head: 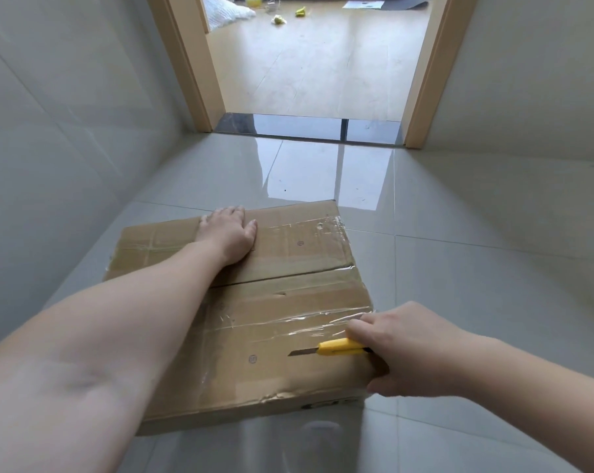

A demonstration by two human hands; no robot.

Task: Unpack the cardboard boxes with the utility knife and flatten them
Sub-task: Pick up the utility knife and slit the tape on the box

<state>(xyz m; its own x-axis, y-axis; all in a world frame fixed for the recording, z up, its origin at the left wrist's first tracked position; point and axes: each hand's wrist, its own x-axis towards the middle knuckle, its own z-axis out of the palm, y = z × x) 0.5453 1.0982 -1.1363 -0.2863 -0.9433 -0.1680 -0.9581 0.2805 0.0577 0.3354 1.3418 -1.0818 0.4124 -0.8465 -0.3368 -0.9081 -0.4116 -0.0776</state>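
**Item: taped box, cutting in hand**

We log one cardboard box (241,308) lying flat on the grey floor tiles (493,216), its centre seam facing up. Our left hand (228,235) presses palm-down on the box's far half, fingers together, likely to steady it. At the box's near right corner, our right hand (413,351) grips the yellow utility knife (339,348), fingers curled round it, blade out over the clear tape (322,327).

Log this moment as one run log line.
left hand flat on cardboard box | right hand grips utility knife | blade out over taped flap
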